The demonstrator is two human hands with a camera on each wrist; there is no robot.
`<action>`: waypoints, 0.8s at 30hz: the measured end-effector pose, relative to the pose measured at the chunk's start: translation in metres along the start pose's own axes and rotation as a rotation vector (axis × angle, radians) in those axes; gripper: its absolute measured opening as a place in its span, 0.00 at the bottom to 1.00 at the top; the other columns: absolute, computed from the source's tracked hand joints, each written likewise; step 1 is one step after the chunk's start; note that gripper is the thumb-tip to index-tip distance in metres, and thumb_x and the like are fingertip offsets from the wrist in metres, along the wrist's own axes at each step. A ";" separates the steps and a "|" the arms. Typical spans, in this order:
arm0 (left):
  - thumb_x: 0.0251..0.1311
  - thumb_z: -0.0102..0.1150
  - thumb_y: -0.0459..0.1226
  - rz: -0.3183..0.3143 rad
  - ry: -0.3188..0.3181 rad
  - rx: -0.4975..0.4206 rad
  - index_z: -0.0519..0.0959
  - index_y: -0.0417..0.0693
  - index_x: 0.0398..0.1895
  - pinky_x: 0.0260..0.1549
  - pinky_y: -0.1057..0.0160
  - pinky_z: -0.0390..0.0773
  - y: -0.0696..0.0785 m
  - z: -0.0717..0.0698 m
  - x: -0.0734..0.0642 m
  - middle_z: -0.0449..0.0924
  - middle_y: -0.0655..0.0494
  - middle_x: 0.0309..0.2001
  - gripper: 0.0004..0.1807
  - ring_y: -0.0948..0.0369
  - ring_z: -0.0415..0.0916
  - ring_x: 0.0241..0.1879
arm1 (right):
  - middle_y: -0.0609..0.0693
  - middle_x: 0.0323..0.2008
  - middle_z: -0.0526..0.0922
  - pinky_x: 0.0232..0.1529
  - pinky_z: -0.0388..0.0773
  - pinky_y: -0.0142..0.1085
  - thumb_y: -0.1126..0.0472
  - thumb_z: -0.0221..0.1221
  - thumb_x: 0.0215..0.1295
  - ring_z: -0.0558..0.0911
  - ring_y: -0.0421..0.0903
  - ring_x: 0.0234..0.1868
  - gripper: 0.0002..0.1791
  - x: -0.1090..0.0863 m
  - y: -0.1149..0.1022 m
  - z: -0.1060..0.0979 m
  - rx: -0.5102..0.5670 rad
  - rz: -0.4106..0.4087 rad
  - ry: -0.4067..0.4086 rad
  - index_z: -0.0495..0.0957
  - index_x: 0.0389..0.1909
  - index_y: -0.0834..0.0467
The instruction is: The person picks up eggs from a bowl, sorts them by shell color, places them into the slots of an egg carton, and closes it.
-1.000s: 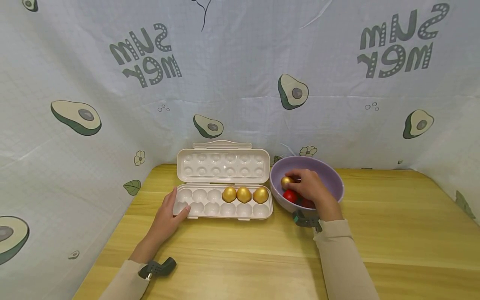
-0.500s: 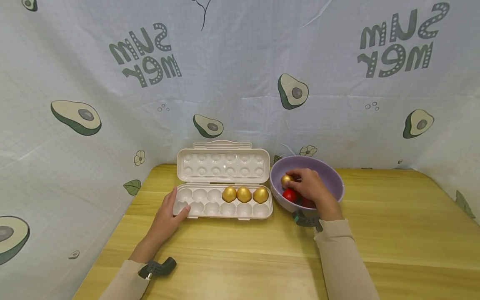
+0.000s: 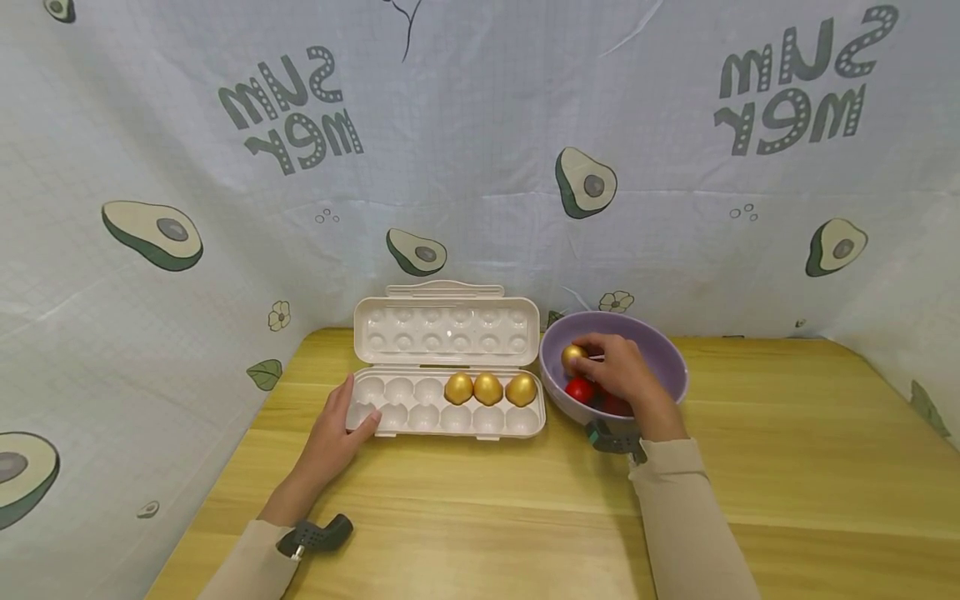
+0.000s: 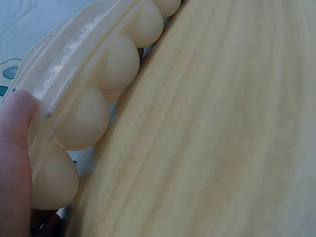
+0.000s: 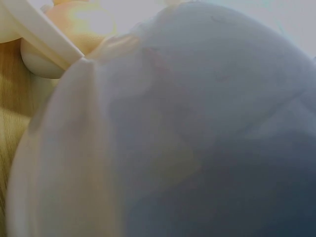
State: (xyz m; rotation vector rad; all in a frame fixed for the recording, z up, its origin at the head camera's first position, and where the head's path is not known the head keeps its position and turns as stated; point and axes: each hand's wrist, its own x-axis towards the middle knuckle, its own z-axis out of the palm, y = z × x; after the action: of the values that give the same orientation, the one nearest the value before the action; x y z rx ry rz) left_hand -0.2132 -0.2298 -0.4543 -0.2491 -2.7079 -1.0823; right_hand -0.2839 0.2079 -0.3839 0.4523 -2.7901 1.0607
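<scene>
A cream plastic egg box lies unfolded on the table, its lid leaned back. Three gold eggs sit side by side in its back row, at the right. My left hand holds the box's left end; the left wrist view has its thumb over the rim. Inside the purple bowl, my right hand pinches another gold egg between thumb and fingers. A bright red egg and a darker red one lie below that hand, partly covered.
The bowl stands right beside the egg box's right end; its wall fills most of the right wrist view. Behind the wooden table hangs a pale cloth printed with avocados. Dark cameras are strapped to both wrists.
My right hand has lifted very slightly inside the bowl with the gold egg in its fingers. The left hand and the egg box have stayed put.
</scene>
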 end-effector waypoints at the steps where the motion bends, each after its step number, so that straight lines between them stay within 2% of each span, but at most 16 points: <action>1: 0.64 0.56 0.50 0.000 -0.001 0.002 0.45 0.36 0.75 0.64 0.38 0.56 0.000 0.000 0.000 0.52 0.34 0.70 0.47 0.37 0.55 0.68 | 0.58 0.42 0.85 0.55 0.73 0.51 0.60 0.64 0.62 0.82 0.57 0.48 0.15 0.000 0.000 0.000 0.003 0.000 0.002 0.82 0.47 0.62; 12: 0.64 0.56 0.50 0.004 -0.002 -0.001 0.45 0.35 0.75 0.65 0.39 0.56 -0.001 0.000 0.000 0.52 0.34 0.71 0.47 0.37 0.54 0.68 | 0.61 0.43 0.84 0.55 0.72 0.53 0.61 0.64 0.62 0.81 0.59 0.49 0.16 0.000 -0.003 -0.002 0.004 -0.001 0.025 0.80 0.48 0.65; 24: 0.65 0.56 0.51 -0.004 -0.011 -0.007 0.44 0.37 0.76 0.65 0.39 0.55 -0.001 0.000 -0.001 0.51 0.34 0.71 0.47 0.37 0.52 0.69 | 0.61 0.44 0.83 0.55 0.70 0.52 0.58 0.63 0.63 0.79 0.59 0.50 0.17 0.000 -0.004 -0.003 0.020 -0.004 0.061 0.78 0.49 0.63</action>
State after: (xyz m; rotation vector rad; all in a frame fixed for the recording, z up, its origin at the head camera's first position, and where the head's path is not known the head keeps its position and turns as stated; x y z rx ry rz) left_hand -0.2129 -0.2303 -0.4553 -0.2514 -2.7157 -1.0947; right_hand -0.2823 0.2073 -0.3788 0.4201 -2.7271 1.0833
